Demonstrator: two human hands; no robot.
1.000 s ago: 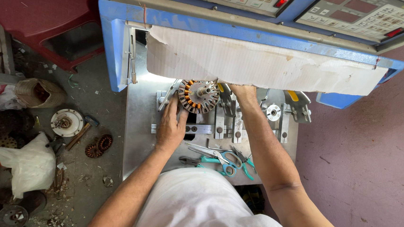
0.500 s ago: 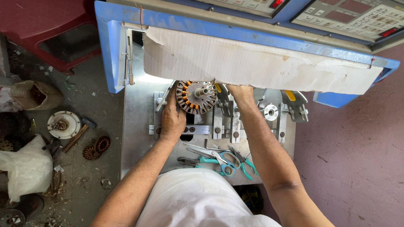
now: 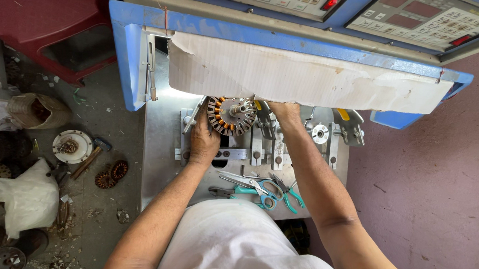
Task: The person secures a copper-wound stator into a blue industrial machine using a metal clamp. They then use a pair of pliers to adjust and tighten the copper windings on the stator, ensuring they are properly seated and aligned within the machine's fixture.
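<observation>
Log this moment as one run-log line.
left hand: grips left rim of wound stator | right hand: at stator's right side, fingers hidden under cardboard flap | scissors: lying on metal bench, untouched

The person wears white clothing, arms bare

Grey concrete floor (image 3: 97, 105) at left, littered with scraps; white plastic bag (image 3: 27, 197), red plastic stool (image 3: 35, 25). Mauve floor (image 3: 439, 182) at right. Bright daylight.
</observation>
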